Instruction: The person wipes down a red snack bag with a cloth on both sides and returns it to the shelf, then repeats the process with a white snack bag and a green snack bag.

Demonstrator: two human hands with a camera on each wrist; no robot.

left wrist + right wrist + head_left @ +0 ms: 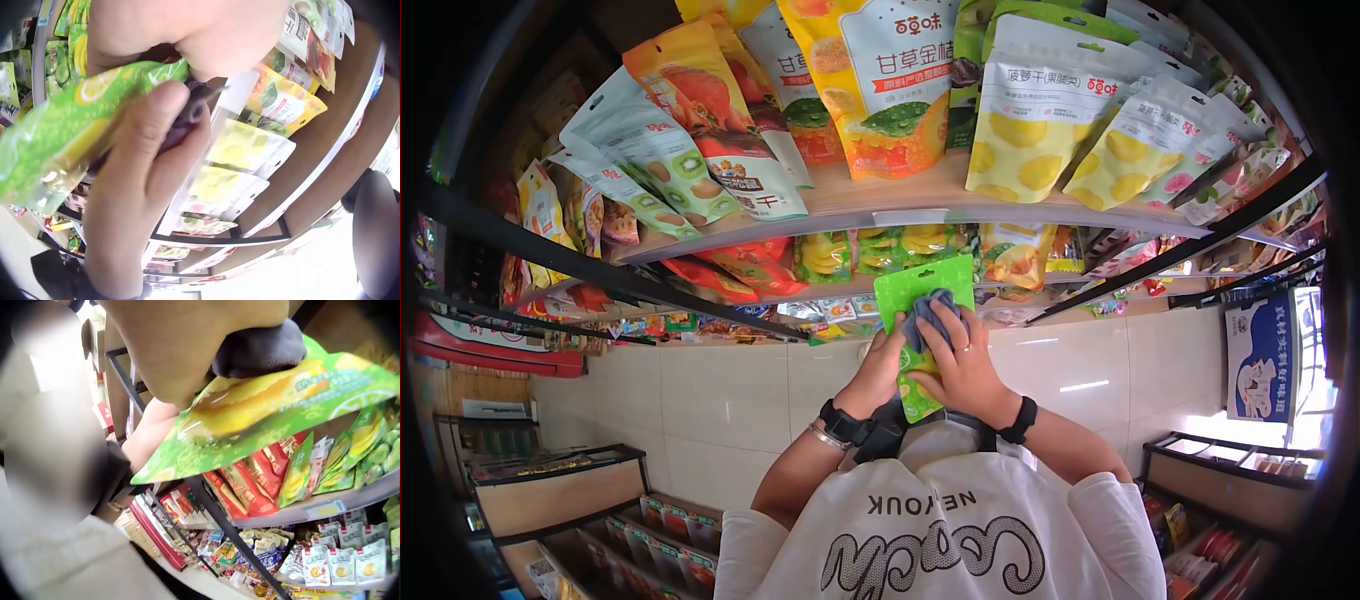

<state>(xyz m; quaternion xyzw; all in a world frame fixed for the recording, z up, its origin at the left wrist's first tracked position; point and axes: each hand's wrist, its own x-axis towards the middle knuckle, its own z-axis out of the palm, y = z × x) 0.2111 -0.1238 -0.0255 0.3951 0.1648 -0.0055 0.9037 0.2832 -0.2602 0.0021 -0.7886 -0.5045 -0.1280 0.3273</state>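
A green snack bag (925, 272) with yellow fruit pictures is held upright in front of the chest. The left hand (876, 372) grips its left edge. The right hand (970, 372), ring on one finger, holds a bunched blue-grey cloth (932, 318) against the bag's face. In the left wrist view, the right hand (140, 169) has its thumb beside the dark cloth (181, 128), and the bag (69, 125) slants across. In the right wrist view, the cloth (262, 353) bulges under the right hand (181, 344) over the bag (250, 419); the left fingers are mostly hidden.
A shelf (880, 200) stands ahead, with upright snack pouches (1040, 110) on top and more packets on lower levels. Behind it, tiled floor (740, 400) shows. Low display racks (560, 480) stand at both lower sides, and a blue-and-white sign (1260, 355) at the right.
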